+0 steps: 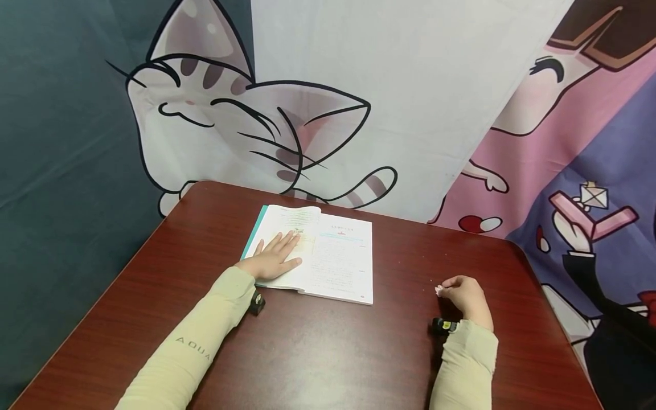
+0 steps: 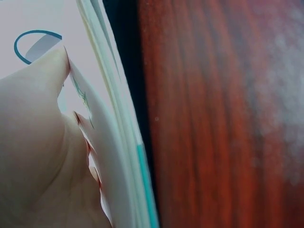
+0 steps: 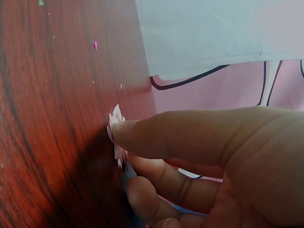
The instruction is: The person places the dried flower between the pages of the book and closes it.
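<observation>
An open book [image 1: 340, 259] with printed pages lies on the brown table. My left hand [image 1: 275, 257] rests on its left page, fingers spread; in the left wrist view the thumb [image 2: 47, 66] lies on the white page beside the page edges. To the right, apart from the book, my right hand [image 1: 467, 296] pinches a small clump of pale pink scraps [image 3: 115, 126] between thumb and fingers, low over the tabletop. The scraps look thin and ragged, like torn paper; their kind is unclear. The fingers partly hide the clump.
Tiny bits, among them a magenta fleck [image 3: 96, 45] and a green one [image 3: 41, 2], lie scattered on the wooden table [image 1: 307, 347] near my right hand. A printed cloth with a cartoon cat [image 1: 205, 131] hangs behind the table's far edge.
</observation>
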{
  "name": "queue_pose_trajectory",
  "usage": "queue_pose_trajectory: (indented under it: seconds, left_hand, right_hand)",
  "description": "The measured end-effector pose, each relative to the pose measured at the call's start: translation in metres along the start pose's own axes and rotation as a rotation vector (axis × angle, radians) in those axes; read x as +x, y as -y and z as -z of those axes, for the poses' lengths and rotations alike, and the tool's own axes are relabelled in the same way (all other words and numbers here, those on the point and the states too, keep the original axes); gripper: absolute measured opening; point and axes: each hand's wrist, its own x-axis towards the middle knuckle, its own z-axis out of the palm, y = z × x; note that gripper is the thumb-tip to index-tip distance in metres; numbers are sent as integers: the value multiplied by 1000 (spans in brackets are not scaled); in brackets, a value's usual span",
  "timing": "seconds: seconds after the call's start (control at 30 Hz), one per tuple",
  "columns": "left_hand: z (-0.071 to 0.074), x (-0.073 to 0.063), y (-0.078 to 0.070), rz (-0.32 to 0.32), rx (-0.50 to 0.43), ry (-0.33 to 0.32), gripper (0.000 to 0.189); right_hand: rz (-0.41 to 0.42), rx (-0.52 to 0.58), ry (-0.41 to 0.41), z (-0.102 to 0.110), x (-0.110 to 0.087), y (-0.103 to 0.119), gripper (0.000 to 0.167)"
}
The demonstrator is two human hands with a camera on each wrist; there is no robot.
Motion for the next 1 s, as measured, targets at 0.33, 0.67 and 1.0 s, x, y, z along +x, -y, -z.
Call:
queue_pose_trajectory:
  seconds: [0.33, 0.67, 1.0]
  left_hand:
    - [0, 1, 0, -1, 8, -2, 77]
    - [0, 1, 0, 0, 2, -1, 77]
    - [0, 2, 0, -8, 4, -4, 77]
  right_hand:
    - [-3, -8, -11, -3, -1, 0, 17]
    - [2, -37, -29, -4, 4, -1, 18]
    - [19, -6, -66, -1, 3, -1, 17]
